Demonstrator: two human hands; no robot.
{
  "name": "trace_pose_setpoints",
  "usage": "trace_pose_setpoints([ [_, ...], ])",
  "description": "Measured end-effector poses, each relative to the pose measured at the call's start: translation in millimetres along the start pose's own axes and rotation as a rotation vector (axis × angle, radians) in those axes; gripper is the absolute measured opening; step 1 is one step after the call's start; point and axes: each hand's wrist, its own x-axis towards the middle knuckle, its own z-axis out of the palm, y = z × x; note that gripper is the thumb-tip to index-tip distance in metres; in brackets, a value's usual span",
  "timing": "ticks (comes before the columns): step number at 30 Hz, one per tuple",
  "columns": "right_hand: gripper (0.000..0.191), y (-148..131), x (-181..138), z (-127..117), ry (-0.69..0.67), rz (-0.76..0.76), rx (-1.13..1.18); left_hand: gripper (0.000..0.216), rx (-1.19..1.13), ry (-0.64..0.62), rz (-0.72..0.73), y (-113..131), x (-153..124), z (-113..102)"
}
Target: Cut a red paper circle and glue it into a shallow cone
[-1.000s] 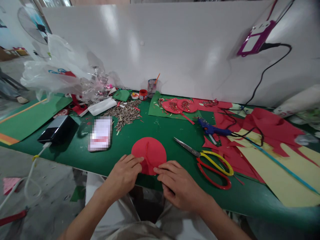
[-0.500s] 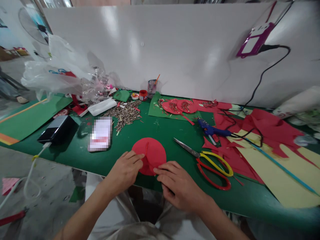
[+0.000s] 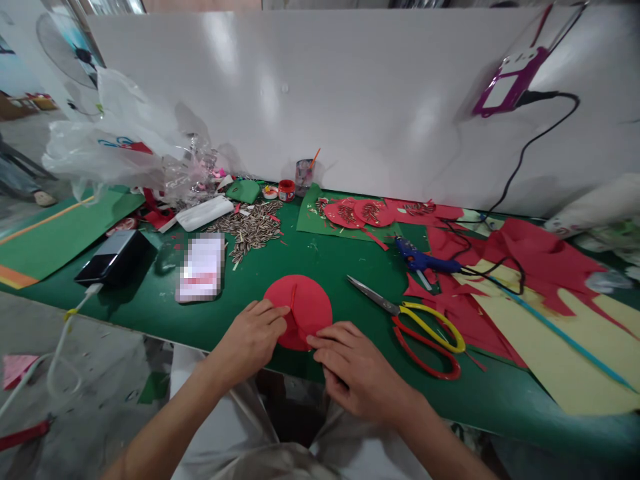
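A red paper disc (image 3: 306,303) lies near the front edge of the green table (image 3: 320,260), with a thin red strip running across its middle. My left hand (image 3: 250,339) rests on the disc's lower left edge, fingers bent and pressed onto the paper. On the lower right edge sits my right hand (image 3: 355,370), its fingertips pinched together on the paper. Scissors with yellow and red handles (image 3: 420,327) lie just right of my right hand, blades pointing back left.
A blue glue gun (image 3: 423,260) with a black cord lies behind the scissors. Red and yellow paper sheets (image 3: 545,293) cover the right side. Sunflower seeds (image 3: 250,230), a phone (image 3: 201,267), a black power bank (image 3: 113,259) and plastic bags (image 3: 115,147) occupy the left. A white board (image 3: 320,93) walls the back.
Both hands stay on the disc's near edge; my left fingers have crept slightly further onto the paper. Nothing else has moved.
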Motion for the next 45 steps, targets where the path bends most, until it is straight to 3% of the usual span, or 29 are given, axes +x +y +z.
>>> trace_pose_setpoints([
  [45, 0.023, 0.3, 0.0, 0.8, 0.031, -0.001, 0.021, 0.017, 0.017, -0.024, 0.035, -4.2, 3.3, 1.7],
])
